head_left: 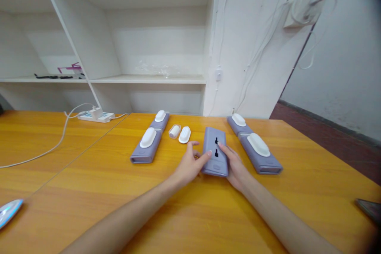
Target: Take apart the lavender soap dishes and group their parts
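A grey-purple rectangular plastic case (214,163) with two black slots in its upper face is held between my hands, a little above the table. My left hand (193,162) grips its left side, thumb lying on the top face. On the right edge, my right hand (233,166) is closed round it, with the thumb near the upper slot. Just to the left lie a white oval ribbed piece (185,135) and a small white piece in a clear cover (174,131). Fingers under the case are hidden.
Similar purple cases with white oval tops stand in a left row (145,152) and a right row (264,162). A power strip (97,115) with a white cable sits at the back left. A mouse (10,211) lies front left, a dark flat object (369,207) at the right edge.
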`<state>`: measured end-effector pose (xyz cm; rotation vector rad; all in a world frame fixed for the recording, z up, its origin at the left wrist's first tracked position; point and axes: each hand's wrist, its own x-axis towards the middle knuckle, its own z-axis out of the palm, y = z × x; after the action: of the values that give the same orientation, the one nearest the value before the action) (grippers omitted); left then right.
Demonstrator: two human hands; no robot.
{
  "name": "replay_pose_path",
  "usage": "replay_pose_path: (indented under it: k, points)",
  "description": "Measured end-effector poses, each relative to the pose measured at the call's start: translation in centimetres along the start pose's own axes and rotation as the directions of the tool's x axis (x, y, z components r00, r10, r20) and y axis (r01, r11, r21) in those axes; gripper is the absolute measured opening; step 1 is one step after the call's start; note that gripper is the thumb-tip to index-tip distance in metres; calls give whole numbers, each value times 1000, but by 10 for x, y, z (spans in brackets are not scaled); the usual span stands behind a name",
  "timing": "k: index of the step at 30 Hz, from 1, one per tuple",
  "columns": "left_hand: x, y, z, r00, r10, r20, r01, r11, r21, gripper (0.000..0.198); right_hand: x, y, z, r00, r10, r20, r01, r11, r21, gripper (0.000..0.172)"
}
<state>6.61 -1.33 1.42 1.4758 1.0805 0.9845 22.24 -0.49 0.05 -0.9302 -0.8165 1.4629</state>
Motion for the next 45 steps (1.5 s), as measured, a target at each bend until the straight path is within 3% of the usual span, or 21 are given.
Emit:
replay_pose_path:
  k: [3, 8, 11, 15, 19, 24, 28, 34, 38, 42, 45]
  points:
    - [14, 0, -6, 987, -77, 143, 87, 994, -64, 61, -1, -1, 3, 999, -9, 32, 11, 997, -74, 44]
    - [35, -7, -7, 999, -36, 15, 39, 961, -274, 55, -3, 6, 6, 970, -133, 202, 164, 976, -144, 48]
    - [46, -9, -4, 997, -8, -82, -23, 928, -372, 49, -2, 9, 3, 959, -178, 223, 232, 941, -246, 55]
    - [53, -9, -5, 988, 113, -108, -146, 912, -384, 45, -3, 6, 2, 961, -167, 221, 221, 943, -248, 55]
    - [51, -4, -10, 982, 170, -87, -189, 920, -343, 45, -7, -6, 7, 956, -92, 279, 152, 968, -202, 57]
    - [49, 1, -12, 979, 189, -82, -205, 924, -324, 47, -7, -11, 8, 977, -82, 194, 126, 966, -225, 57]
    - [49, 2, -6, 975, 211, -76, -224, 923, -312, 44, -6, -11, 6, 988, -67, 139, 108, 942, -319, 45]
    - [49, 4, 3, 951, 220, -218, -281, 910, -305, 41, -4, -10, 4, 996, -72, 53, 86, 930, -358, 33]
    - [55, 5, 0, 969, 174, -177, -225, 917, -330, 44, -6, -11, 1, 982, -111, 150, 153, 939, -308, 40]
    - [66, 6, -7, 957, -31, -288, -83, 923, -376, 46, -12, -7, 1, 941, -61, 333, 195, 901, -386, 66]
    - [67, 13, -17, 951, -32, -308, -84, 931, -355, 46, -14, 1, 0, 933, -50, 356, 218, 866, -450, 72]
